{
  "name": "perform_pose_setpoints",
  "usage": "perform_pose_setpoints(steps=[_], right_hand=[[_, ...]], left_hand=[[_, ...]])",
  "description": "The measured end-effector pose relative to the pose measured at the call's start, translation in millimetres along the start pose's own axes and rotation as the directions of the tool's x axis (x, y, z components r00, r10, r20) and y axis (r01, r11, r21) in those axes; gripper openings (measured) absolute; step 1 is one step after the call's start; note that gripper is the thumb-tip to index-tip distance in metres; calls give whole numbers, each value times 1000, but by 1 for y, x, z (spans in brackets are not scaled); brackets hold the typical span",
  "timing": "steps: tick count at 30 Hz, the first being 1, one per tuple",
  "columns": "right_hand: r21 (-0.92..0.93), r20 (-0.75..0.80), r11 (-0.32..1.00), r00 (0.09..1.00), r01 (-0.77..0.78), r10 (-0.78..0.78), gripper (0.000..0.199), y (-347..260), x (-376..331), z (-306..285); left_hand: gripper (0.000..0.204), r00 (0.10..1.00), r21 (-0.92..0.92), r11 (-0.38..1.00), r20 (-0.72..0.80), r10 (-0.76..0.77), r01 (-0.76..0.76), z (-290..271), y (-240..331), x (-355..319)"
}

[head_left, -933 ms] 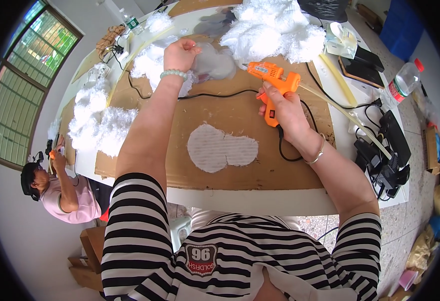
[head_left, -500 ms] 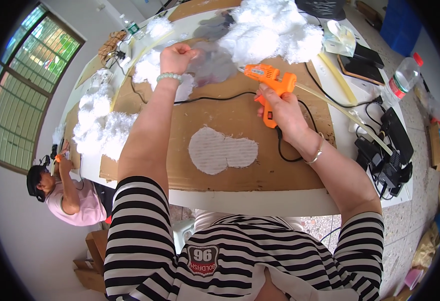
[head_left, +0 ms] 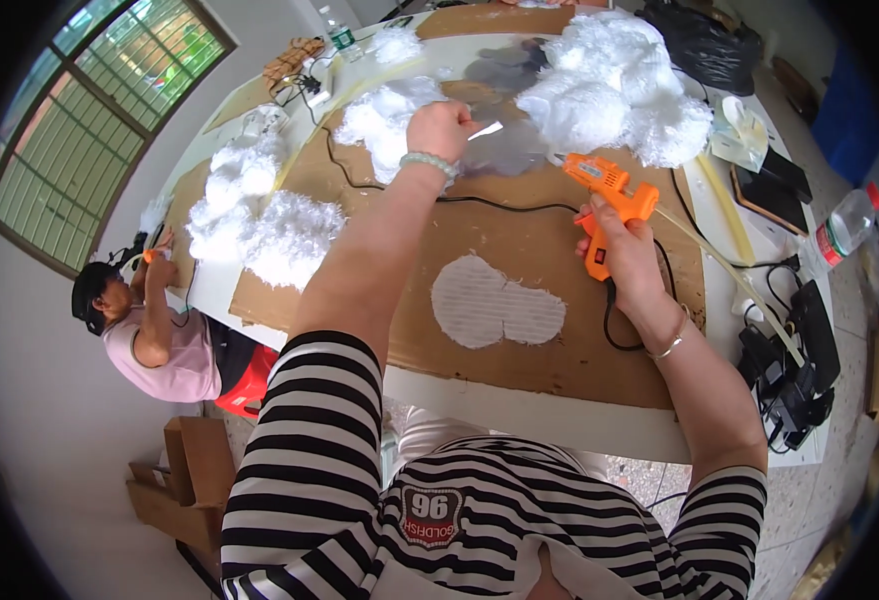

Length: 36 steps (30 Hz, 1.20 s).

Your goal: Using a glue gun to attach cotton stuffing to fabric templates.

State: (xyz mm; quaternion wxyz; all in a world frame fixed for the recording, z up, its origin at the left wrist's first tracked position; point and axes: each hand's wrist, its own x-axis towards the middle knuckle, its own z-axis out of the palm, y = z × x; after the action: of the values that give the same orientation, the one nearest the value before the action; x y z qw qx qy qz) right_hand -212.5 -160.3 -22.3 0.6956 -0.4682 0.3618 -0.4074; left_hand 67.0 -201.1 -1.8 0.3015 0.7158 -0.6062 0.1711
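My right hand [head_left: 621, 255] grips an orange hot glue gun [head_left: 599, 178], its nozzle pointing left over the table. A glue stick [head_left: 694, 232] runs out of its back. My left hand [head_left: 439, 132] is closed in a pinch, with a small white strip [head_left: 485, 130] sticking out to the right of the fingers. Behind that hand lies white fluffy fibre [head_left: 384, 110], and beyond it a sheer grey patch [head_left: 507, 145]. Nearer to me, a white, rounded, ribbed piece with frayed edges [head_left: 494, 302] lies flat on brown cardboard [head_left: 399, 310], touched by neither hand.
Fibre heaps stand at the back [head_left: 614, 85] and left [head_left: 289, 235]. A black cord [head_left: 504, 200] crosses the cardboard. At right are a plastic bottle [head_left: 844, 228] and black adapters [head_left: 779, 375]. Someone in a pink top [head_left: 164, 345] works at the left edge.
The whole view has shifted, so the table sits further right. A white strip now shows at my left fingers, where none was clear before. My right hand keeps its hold on the glue gun.
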Motion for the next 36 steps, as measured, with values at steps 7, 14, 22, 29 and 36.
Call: perform_pose_setpoints(steps=[7, 14, 22, 29, 36], right_hand=[[37, 40, 999, 999, 31, -33, 25, 1, 0, 5], [21, 14, 1000, 1000, 13, -14, 24, 2, -3, 2], [6, 8, 999, 999, 41, -41, 26, -1, 1, 0], [-26, 42, 998, 998, 49, -48, 27, -1, -2, 5], [23, -11, 997, 997, 80, -80, 16, 2, -2, 7]], left_hand=[[8, 905, -648, 635, 343, -251, 421, -16, -13, 10], [12, 917, -712, 580, 345, -202, 396, -39, -5, -2], [14, 998, -598, 800, -44, 39, -57, -113, 51, -81], [29, 821, -283, 773, -124, 557, -568, -130, 61, -179], [37, 787, -363, 731, -14, 616, -578, -122, 58, -189]])
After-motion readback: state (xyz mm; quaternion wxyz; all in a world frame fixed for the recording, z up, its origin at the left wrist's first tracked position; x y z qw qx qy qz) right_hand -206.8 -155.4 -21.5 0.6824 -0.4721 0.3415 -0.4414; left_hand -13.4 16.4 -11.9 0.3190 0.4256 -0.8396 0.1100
